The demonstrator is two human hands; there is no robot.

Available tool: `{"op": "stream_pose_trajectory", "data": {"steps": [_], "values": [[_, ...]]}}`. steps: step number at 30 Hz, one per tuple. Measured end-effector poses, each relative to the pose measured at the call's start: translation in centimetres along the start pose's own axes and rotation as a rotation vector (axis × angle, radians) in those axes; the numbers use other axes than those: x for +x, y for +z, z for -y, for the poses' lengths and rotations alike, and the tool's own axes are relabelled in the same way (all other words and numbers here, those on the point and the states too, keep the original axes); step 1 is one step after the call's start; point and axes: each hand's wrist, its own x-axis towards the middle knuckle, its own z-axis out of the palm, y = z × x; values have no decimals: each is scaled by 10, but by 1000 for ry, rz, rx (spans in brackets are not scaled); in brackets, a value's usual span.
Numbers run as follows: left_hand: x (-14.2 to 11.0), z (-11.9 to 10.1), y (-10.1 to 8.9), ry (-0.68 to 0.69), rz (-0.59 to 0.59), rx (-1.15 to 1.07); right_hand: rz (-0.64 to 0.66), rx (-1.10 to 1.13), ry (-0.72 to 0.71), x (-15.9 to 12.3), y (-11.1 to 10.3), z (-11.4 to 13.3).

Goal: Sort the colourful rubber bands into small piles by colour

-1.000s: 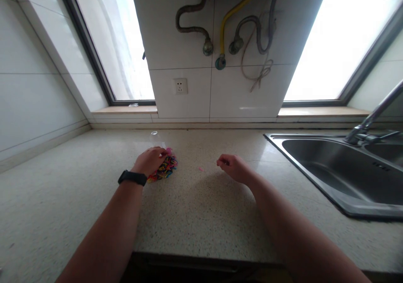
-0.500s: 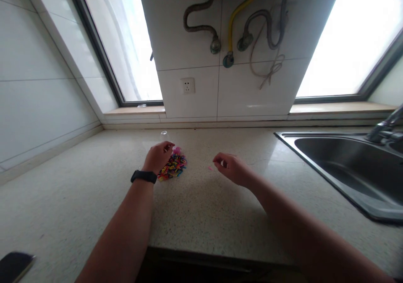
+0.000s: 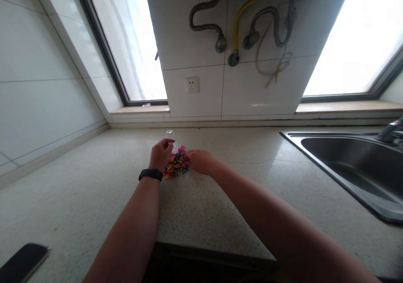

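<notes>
A heap of small multicoloured looped pieces (image 3: 175,167) lies on the speckled counter (image 3: 195,207); they are too small to name exactly. My left hand (image 3: 161,153) is at the heap's left edge, fingers curled and thumb near the fingertips. Whether it pinches a piece is too small to see. My right hand (image 3: 200,162) reaches in from the right, its bent fingers closed down at the heap's right edge. Those fingertips are partly hidden. Behind the heap is a pink object (image 3: 181,149). A clear plastic cup (image 3: 169,134) stands just beyond my left hand, partly covered by it.
At the right a steel sink (image 3: 333,165) with a tap (image 3: 390,131) is set into the counter. A dark phone-like object (image 3: 25,262) lies at the lower left. Hoses (image 3: 237,22) and a socket (image 3: 192,85) are on the tiled wall behind.
My right hand has moved left from the bare counter to the heap. The left hand stays beside the heap. The whole view has shifted slightly, and the small pink piece near my right hand no longer shows.
</notes>
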Motion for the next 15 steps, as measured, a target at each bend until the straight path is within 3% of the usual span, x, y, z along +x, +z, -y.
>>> {"op": "stream_pose_trajectory", "data": {"steps": [6,15], "values": [[0,-3,1,5,21,-15,27,1,3,10,13,-2],[1,-3,2,48,26,-7,11,-31,-20,6,9,4]]}}
